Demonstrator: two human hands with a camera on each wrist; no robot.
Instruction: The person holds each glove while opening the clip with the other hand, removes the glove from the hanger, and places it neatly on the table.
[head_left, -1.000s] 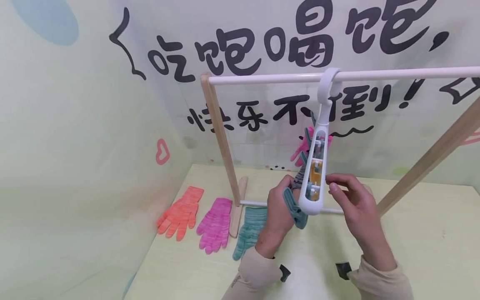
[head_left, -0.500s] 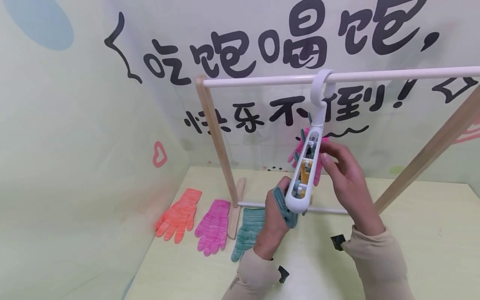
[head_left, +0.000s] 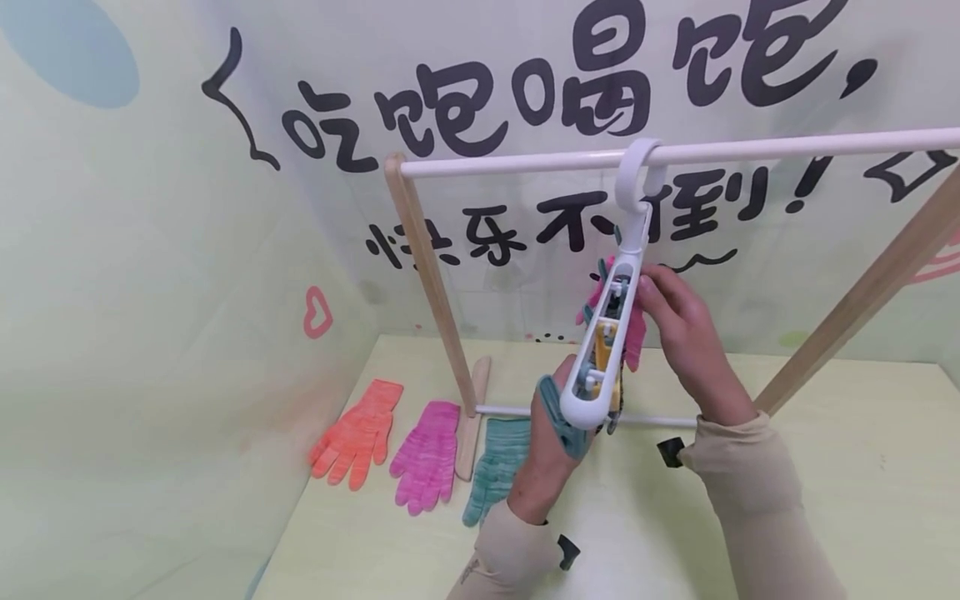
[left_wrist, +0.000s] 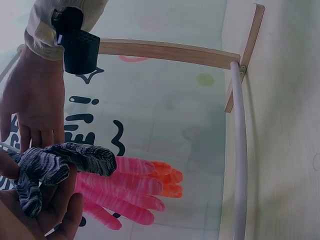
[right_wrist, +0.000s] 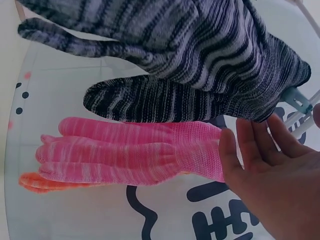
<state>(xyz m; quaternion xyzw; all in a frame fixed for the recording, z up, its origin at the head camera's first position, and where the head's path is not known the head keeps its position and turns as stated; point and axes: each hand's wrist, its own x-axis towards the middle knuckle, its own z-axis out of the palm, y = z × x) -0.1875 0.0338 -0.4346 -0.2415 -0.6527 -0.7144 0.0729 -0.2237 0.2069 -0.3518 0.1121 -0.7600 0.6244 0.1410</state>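
A white clip hanger (head_left: 585, 408) with teal and yellow clips hangs from the rail. My left hand (head_left: 553, 425), partly behind a teal clip (head_left: 558, 417), grips a black-and-grey knitted glove (left_wrist: 90, 159), seen in the left wrist view. My right hand (head_left: 686, 333) reaches to the hanger's right side with fingers extended, fingertips right at the glove's cuff in the right wrist view. There, a teal clip (right_wrist: 297, 100) sits at that cuff, by the hand (right_wrist: 280, 175). Behind hang a pink glove (right_wrist: 115, 152) and an orange glove (right_wrist: 47, 184).
The white rail (head_left: 517, 161) runs between wooden posts (head_left: 427, 267). To the left on the table (head_left: 847, 500) lie an orange glove (head_left: 356, 433), a magenta glove (head_left: 426, 458) and a teal glove (head_left: 498, 467). A printed cloth (head_left: 465, 25) stands behind.
My right hand has moved from beside the hanger's near half to its far half. The hanger's near end has swung left, and my left hand stays beside it.
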